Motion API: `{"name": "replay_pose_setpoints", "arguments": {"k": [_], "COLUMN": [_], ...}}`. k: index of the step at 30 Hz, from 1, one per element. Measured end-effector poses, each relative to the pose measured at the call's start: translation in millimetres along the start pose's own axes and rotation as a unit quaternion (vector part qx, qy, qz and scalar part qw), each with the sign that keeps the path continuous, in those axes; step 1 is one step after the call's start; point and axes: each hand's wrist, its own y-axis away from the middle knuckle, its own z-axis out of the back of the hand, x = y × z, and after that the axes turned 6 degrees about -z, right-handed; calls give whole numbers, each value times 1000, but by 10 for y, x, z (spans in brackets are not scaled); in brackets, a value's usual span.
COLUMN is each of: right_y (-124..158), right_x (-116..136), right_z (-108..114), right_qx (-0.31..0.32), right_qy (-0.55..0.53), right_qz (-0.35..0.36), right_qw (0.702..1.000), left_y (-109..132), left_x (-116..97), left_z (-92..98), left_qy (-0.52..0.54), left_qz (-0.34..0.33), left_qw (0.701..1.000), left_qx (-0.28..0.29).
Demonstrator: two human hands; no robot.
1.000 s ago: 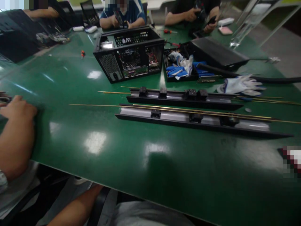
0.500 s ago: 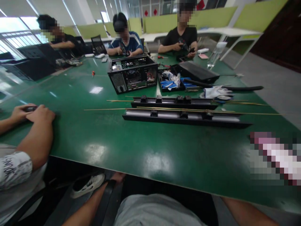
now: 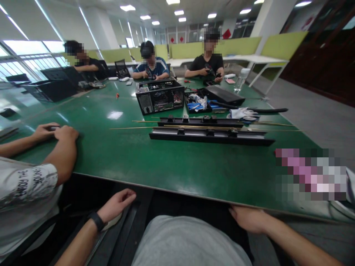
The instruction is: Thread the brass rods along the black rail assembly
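My left hand (image 3: 118, 204), with a black band on the wrist, hovers below the table's front edge near the chair's armrest. Its fingers are loosely bent, a little apart from the thumb, and nothing shows between them. At the right, my right hand (image 3: 251, 218) is at the table edge, its fingers partly hidden beneath it. On the green table (image 3: 166, 166) before me lie two long black channel-shaped rails (image 3: 210, 138) with small black blocks on them. Thin brass-coloured rods (image 3: 133, 128) lie along and across the rails.
Behind the rails stand an open computer case (image 3: 159, 99), a tray of gloves (image 3: 197, 103) and a white glove (image 3: 244, 113). A water bottle (image 3: 242, 79) is farther back. A co-worker's hands (image 3: 62, 132) rest at left; several people sit around. A blurred pink item (image 3: 302, 168) lies right.
The view has tilted up and shifted. My left hand has come up from beside the table edge, and my right hand now shows at the edge. The rails and rods lie unmoved.
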Motion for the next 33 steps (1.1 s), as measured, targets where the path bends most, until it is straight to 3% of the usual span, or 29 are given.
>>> {"name": "replay_pose_setpoints", "arguments": {"k": [3,6,8,10,11,12,14,16,19,23,28,33], "right_y": [378,665,614,335,133,-92,-542,-912,-1243,-1407,-1454,-1448], "right_x": [146,319,364,336,304,266,189,129,70,3,-50,-25], "right_z": [232,617,882,1121,1231,1335,1527,1680,1803,1831,1888,1952], "right_qx": [85,174,127,-40,-143,-249,-367,-435,-444,-445,-443,-437], "right_qy": [40,-38,-124,-253,-325,-400,-535,-587,-635,-664,-651,-656], "right_qz": [16,61,84,45,25,4,-68,-133,-181,-163,-150,-137], "right_qw": [995,982,981,965,935,882,758,670,606,578,598,600], "left_y": [244,346,278,88,-48,-202,-544,-888,-1345,-1805,-2168,-2329], "left_x": [-349,-800,-1107,-1394,-1530,-1663,-1927,-2187,-2533,-2806,-2926,-2930], "left_z": [244,318,241,85,-11,-112,-315,-504,-741,-937,-1040,-1139], "left_qy": [48,102,114,111,96,74,33,10,-10,-57,-126,-157], "left_qz": [-13,-66,-136,-206,-241,-275,-341,-403,-470,-510,-521,-533], "left_qw": [999,992,984,972,965,955,928,895,849,816,799,780], "left_qx": [-9,22,28,-4,-42,-83,-147,-191,-239,-266,-273,-286]}}
